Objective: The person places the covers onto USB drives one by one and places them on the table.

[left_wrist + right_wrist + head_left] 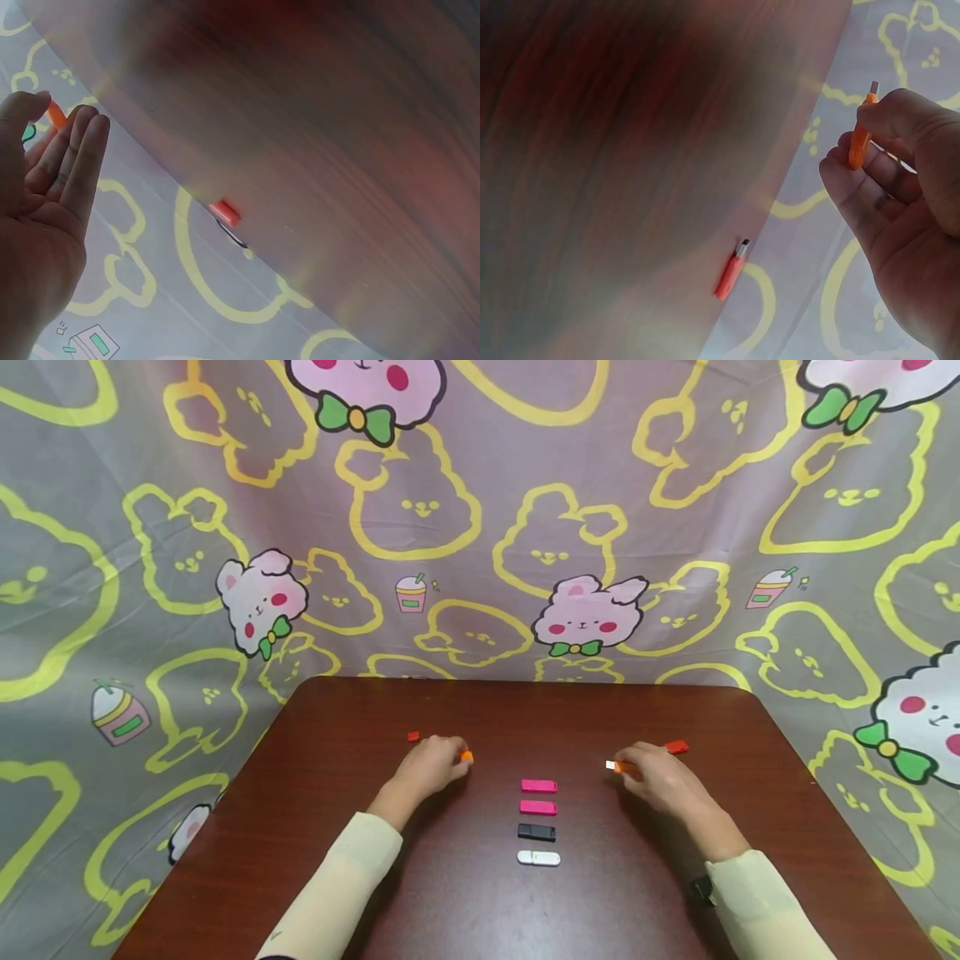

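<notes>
Between thumb and fingertips, my left hand pinches a small orange cap. My right hand pinches an orange USB stick whose metal plug is bare and points away from the palm. The two hands are apart, either side of the table's middle. A small red cap lies just beyond the left hand. Past the right hand lies a red USB stick; in the right wrist view its metal plug shows uncovered.
Between the hands and nearer the front, capped USB sticks lie in a column: two pink ones, a black one and a white one. The dark wooden table ends at a patterned cloth behind.
</notes>
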The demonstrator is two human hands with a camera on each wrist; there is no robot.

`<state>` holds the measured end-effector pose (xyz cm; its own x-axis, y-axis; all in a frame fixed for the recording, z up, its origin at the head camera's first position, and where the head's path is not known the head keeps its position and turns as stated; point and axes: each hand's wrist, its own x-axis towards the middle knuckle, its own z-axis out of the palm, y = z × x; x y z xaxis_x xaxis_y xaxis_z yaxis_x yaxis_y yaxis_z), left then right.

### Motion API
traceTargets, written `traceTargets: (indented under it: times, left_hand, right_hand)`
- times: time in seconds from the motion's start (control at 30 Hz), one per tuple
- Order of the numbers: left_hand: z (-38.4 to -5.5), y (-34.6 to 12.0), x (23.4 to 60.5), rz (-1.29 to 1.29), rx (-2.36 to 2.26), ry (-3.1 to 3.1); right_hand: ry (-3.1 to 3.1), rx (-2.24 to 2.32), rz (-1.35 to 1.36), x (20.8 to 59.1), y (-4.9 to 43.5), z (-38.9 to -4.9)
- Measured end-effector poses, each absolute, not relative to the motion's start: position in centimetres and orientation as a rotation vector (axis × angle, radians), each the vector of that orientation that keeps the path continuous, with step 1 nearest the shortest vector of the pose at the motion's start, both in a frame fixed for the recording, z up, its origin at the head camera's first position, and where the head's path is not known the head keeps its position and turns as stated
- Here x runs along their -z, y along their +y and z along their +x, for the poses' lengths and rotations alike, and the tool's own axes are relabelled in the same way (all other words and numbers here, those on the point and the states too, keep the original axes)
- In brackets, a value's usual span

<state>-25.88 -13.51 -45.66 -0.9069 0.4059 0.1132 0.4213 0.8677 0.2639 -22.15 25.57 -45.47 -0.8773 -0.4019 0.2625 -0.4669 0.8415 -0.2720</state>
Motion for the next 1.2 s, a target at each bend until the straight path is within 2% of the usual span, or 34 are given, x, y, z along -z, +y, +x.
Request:
traceTargets:
  times: [1.2]
  left_hand:
    - [-25.5,-9.9,45.9,-0.738,0.457,-2.959]
  right_hand:
    - [-2.851,-0.504,0.693,45.8,21.9,-22.7]
